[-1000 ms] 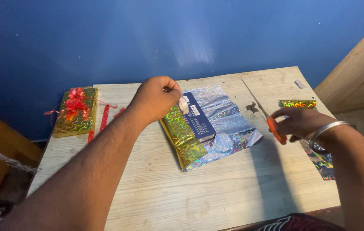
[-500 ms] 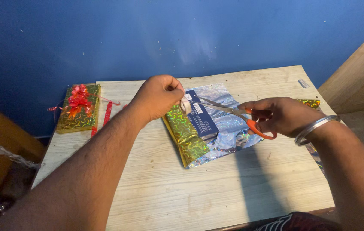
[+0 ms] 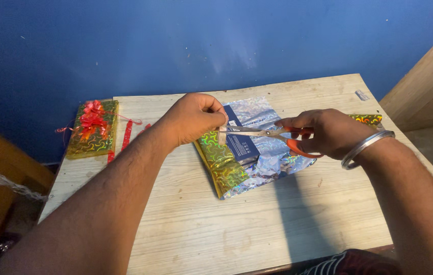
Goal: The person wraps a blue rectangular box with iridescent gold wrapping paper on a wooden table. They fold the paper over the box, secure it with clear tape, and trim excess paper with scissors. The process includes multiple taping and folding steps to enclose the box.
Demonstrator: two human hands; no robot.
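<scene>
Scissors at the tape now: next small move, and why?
Probably close the scissors to snip the tape. The left hand pinches the strip above the half-wrapped box, and the right hand has the blade tips at it.

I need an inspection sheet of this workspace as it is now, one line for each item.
Surface: pale wooden table, worn grain.
Job's things: blue box on a gold and silver holographic wrapping sheet; orange-handled scissors, tips at a small tape piece.
Clutter: wrapped gold gift with red bow; red ribbon pieces; paper offcut.
Grippers: left hand pinches the tape; right hand holds the scissors.
Cables: nothing seen.
Surroundings: blue wall; wooden panel at right.
</scene>
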